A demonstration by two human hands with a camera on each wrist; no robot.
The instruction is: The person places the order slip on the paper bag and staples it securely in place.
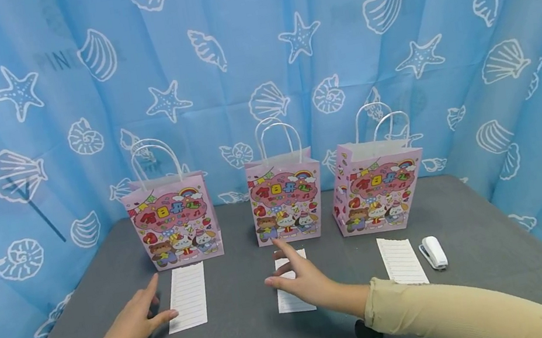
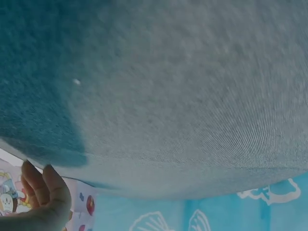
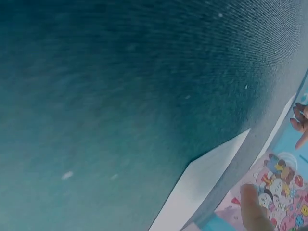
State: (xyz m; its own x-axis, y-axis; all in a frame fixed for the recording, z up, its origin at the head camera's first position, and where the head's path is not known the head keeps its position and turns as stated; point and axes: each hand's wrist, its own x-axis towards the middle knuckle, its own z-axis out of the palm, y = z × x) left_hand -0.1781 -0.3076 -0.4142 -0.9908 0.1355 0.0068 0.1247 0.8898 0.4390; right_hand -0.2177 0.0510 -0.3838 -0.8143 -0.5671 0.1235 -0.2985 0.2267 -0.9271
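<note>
Right hand point(image 1: 303, 277), fingers spread, empty, nearer, above lined paper slip point(image 1: 292, 304) in front of middle pink gift bag point(image 1: 283, 198); slip's long axis points bagward; left hand point(image 1: 134, 320), also spread, empty, at bag's front left.
</note>
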